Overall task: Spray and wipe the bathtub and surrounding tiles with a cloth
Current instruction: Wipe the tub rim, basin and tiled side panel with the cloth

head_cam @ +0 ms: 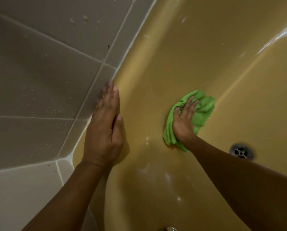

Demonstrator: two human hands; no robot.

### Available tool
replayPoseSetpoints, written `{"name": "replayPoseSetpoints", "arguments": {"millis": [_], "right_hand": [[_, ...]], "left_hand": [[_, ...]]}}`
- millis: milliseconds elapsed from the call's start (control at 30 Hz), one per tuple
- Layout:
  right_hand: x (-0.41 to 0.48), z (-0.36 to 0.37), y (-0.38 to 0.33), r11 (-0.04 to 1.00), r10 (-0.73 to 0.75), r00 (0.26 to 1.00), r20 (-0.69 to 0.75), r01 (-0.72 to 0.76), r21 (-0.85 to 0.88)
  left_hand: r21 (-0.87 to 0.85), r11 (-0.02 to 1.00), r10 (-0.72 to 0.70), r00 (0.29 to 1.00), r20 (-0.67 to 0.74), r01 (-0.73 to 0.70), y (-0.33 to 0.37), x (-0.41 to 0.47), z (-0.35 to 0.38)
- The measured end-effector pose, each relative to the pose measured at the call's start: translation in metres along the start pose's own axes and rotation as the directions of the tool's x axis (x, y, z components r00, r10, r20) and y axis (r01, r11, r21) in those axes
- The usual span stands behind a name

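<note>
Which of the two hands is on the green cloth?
The right hand, pressing the cloth inside the bathtub; the left hand rests flat on the rim.

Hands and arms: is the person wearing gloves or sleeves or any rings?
No gloves. The left hand and the right hand are both bare, with no rings showing. No watch or bracelet sits at either wrist. The left forearm and the right forearm are bare too, right to the picture's edge, so no sleeve shows.

right hand [183,120] presses green cloth [201,112] inside yellow bathtub [189,55].
</note>
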State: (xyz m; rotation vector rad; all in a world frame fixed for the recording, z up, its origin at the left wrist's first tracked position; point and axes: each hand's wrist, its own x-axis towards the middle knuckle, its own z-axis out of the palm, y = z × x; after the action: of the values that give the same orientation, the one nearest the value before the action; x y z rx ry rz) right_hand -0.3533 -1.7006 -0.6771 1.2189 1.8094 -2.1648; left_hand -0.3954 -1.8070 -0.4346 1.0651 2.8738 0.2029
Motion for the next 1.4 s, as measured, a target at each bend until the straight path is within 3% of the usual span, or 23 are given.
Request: {"name": "replayPoseSetpoints", "arguments": {"millis": [67,200,333,433,600,767,867,1033,1167,1400], "right_hand": [[-0.006,0.003,0.024,0.993,0.076,0.996,0.043,-0.071,-0.096],[-0.042,0.024,0.059,0.980,0.080,0.989,0.125,-0.055,-0.193],[-0.081,0.039,0.051,0.993,0.040,0.973,0.227,-0.014,-0.114],[-0.093,0.041,0.021,0.996,-0.074,0.966,0.246,0.061,0.061],[-0.080,0.024,-0.078,0.935,-0.228,0.969,0.092,0.192,0.299],[-0.031,-0.026,-0.155,0.898,-0.357,0.917,-0.177,0.390,0.206],[0.002,-0.056,-0.176,0.893,-0.377,0.886,-0.271,0.426,0.148],[0.050,-0.082,-0.181,0.923,-0.277,0.878,-0.391,0.356,0.147],[0.087,-0.102,-0.159,0.954,-0.116,0.926,-0.359,0.204,0.218],[0.115,-0.111,-0.081,0.984,-0.033,0.963,-0.267,0.078,0.158]], "left_hand": [[0.008,0.999,0.045,0.999,0.007,-0.045,0.000,0.008,-0.001],[0.016,0.993,0.116,0.993,0.033,-0.117,0.001,0.025,0.000],[0.027,0.978,0.203,0.977,0.062,-0.205,0.002,0.045,-0.001],[0.039,0.958,0.280,0.957,0.075,-0.284,0.006,0.060,-0.001],[0.034,0.942,0.329,0.937,0.116,-0.334,0.009,0.073,-0.003],[0.033,0.924,0.375,0.919,0.124,-0.381,0.011,0.084,-0.004],[0.026,0.918,0.391,0.912,0.121,-0.397,0.015,0.091,-0.004],[0.036,0.900,0.427,0.894,0.137,-0.435,0.020,0.102,-0.004],[0.039,0.886,0.453,0.880,0.145,-0.463,0.025,0.112,-0.002],[0.068,0.867,0.482,0.866,0.134,-0.493,0.040,0.133,0.001]]}}
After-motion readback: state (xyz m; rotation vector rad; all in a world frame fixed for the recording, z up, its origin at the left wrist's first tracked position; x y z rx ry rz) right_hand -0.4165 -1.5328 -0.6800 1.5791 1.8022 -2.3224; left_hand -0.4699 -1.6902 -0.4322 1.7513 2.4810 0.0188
